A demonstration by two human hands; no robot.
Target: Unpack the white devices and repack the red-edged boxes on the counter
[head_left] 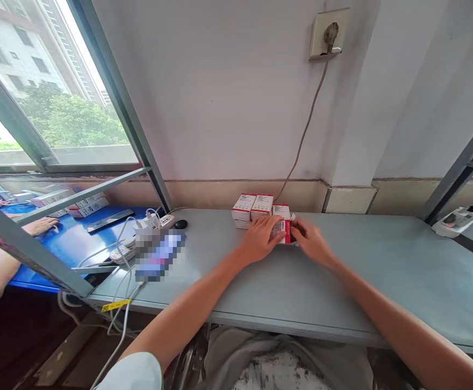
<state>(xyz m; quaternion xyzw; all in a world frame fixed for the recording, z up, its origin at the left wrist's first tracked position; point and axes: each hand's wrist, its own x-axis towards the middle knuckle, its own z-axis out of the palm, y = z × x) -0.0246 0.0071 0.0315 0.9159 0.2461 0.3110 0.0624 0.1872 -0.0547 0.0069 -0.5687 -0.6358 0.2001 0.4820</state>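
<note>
Between my two hands is a small red and white cardboard box [286,232], tilted so that its red side shows. My left hand [261,236] grips it from the left, with the thumb across its front. At the box's right end, the fingers of my right hand [310,240] are pinched at what looks like an opened flap; anything inside that pinch is hidden. Just behind stand more white boxes with red edges [262,205], stacked and set side by side. Part of the stack is covered by my left hand.
To the left lie a blurred phone-like item [161,257], a black round object [181,223] and a power strip [166,222] with white cables. Metal frame posts [123,97] bound the grey table [220,287]. Beyond the left post, another person's arm [1,268] rests at a blue table.
</note>
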